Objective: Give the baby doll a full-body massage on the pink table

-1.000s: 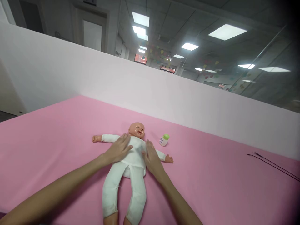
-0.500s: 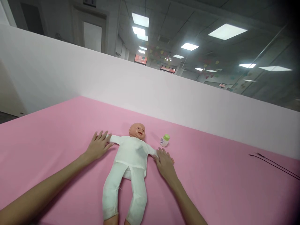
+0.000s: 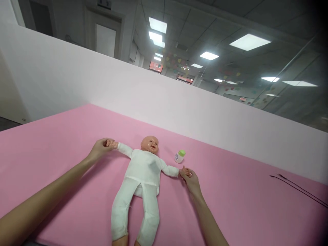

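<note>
A baby doll (image 3: 143, 167) with a white cloth body lies on its back on a pink table surface (image 3: 230, 191), arms stretched out to both sides. At the left, my left hand (image 3: 99, 149) is closed around the doll's small hand (image 3: 111, 144). On the other side, my right hand (image 3: 192, 182) grips the doll's other hand (image 3: 187, 171) between thumb and fingers. Beside the doll's head, just beyond my right hand, stands a small white bottle (image 3: 179, 156) with a green cap. The doll's feet are cut off by the lower picture edge.
A white partition (image 3: 164, 102) runs along the table's far edge. Two thin black cables (image 3: 297, 182) lie at the right. Behind the partition, a room with ceiling lights (image 3: 249, 42) shows.
Both hands lay flat with spread fingers over the doll's forearms. They have slid outward and closed on the doll's hands, and its sleeves now show fully.
</note>
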`<action>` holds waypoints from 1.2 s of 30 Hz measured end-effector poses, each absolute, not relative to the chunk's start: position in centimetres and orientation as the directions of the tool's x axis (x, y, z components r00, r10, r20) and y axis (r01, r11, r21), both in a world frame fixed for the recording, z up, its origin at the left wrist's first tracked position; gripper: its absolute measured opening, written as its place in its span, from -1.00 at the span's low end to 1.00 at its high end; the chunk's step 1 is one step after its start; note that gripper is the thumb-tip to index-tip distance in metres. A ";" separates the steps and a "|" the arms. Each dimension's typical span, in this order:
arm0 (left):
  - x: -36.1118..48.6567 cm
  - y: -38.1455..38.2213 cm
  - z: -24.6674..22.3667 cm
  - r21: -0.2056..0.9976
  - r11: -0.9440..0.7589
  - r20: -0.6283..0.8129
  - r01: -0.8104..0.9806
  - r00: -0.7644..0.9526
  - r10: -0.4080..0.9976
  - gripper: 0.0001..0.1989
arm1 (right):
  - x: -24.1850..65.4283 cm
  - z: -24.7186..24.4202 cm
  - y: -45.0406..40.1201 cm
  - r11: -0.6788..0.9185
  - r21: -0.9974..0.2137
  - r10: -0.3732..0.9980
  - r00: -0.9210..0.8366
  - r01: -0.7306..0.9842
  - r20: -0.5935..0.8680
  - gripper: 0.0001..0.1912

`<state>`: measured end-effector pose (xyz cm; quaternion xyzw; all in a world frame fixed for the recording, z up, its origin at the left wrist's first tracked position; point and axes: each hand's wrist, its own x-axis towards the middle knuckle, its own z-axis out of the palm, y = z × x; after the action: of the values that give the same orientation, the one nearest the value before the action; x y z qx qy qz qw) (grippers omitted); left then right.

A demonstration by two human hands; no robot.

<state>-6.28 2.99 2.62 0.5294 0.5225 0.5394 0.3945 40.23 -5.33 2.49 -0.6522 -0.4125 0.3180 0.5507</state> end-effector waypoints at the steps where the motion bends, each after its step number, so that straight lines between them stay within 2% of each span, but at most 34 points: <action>1: -5.4 3.0 3.2 0.987 -0.153 0.158 0.040 -0.148 0.976 -0.51 | 39.6 2.9 -5.2 -0.008 -0.989 0.880 0.471 0.148 0.063 -0.45; 4: -3.1 2.6 4.4 0.972 -0.228 0.219 -0.048 -0.143 0.965 -0.52 | 37.9 4.4 -5.2 0.082 -0.983 0.883 0.446 0.163 0.147 -0.47; 6: -2.2 1.8 4.7 0.943 -0.330 0.332 0.051 -0.041 0.942 -0.63 | 37.2 5.1 -5.7 0.119 -0.959 0.905 0.369 0.257 0.211 -0.52; 7: -1.9 1.2 4.7 0.902 -0.414 0.409 0.125 0.063 0.910 -0.70 | 37.0 5.3 -6.1 0.151 -0.936 0.921 0.299 0.318 0.250 -0.57; 8: -1.7 0.6 4.5 0.832 -0.523 0.490 0.186 0.194 0.850 -0.77 | 36.8 5.3 -6.6 0.197 -0.905 0.934 0.207 0.376 0.290 -0.63; 10: -1.5 -0.7 3.8 0.612 -0.757 0.617 0.229 0.461 0.638 -0.88 | 36.7 4.7 -7.7 0.320 -0.830 0.938 -0.032 0.457 0.344 -0.77; 12: -1.6 -1.7 3.0 0.370 -0.907 0.674 0.201 0.614 0.411 -0.83 | 36.6 3.6 -8.7 0.425 -0.758 0.905 -0.258 0.494 0.339 -0.83; 14: -1.9 -2.3 2.0 0.213 -0.955 0.701 0.205 0.649 0.296 -0.80 | 36.5 2.4 -9.7 0.479 -0.708 0.870 -0.390 0.520 0.302 -0.78; 17: -2.7 -2.6 0.9 0.157 -0.959 0.711 0.236 0.647 0.275 -0.78 | 36.3 0.9 -10.5 0.515 -0.656 0.846 -0.448 0.552 0.288 -0.73; 20: -3.5 -2.3 0.7 0.255 -0.946 0.696 0.202 0.640 0.324 -0.78 | 36.2 1.0 -10.1 0.512 -0.674 0.848 -0.436 0.532 0.300 -0.78; 22: -3.5 -1.6 1.5 0.428 -0.879 0.662 0.211 0.588 0.464 -0.82 | 35.9 1.9 -8.8 0.474 -0.719 0.877 -0.341 0.508 0.338 -0.86; 24: -2.7 0.0 2.9 0.640 -0.729 0.602 0.243 0.430 0.672 -0.82 | 35.4 3.5 -6.3 0.393 -0.776 0.915 -0.128 0.494 0.382 -0.81; 26: -1.1 2.3 4.4 0.827 -0.528 0.495 0.191 0.195 0.847 -0.60 | 34.7 5.1 -3.0 0.278 -0.841 0.915 0.138 0.464 0.379 -0.63; 28: 0.9 5.2 5.4 0.951 -0.307 0.306 0.047 0.021 0.952 -0.42 | 34.0 6.2 0.5 0.185 -0.903 0.894 0.315 0.387 0.318 -0.53; 30: 2.8 8.1 5.6 0.996 -0.085 0.083 -0.028 -0.059 0.995 -0.51 | 33.5 6.3 3.5 0.108 -0.946 0.892 0.389 0.305 0.228 -0.54; 32: 4.2 10.4 4.9 0.998 0.064 -0.064 -0.007 -0.078 0.995 -0.60 | 33.0 5.3 5.6 0.043 -0.964 0.904 0.401 0.263 0.150 -0.58; 36: 5.3 12.6 3.1 0.969 0.230 -0.226 0.091 -0.051 0.973 -0.58 | 32.6 2.2 6.9 -0.044 -0.978 0.922 0.385 0.202 0.038 -0.62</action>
<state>5.32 12.56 3.14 0.4527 0.5877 0.4246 0.5191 32.57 6.95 2.16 -0.6386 -0.4399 0.3377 0.5335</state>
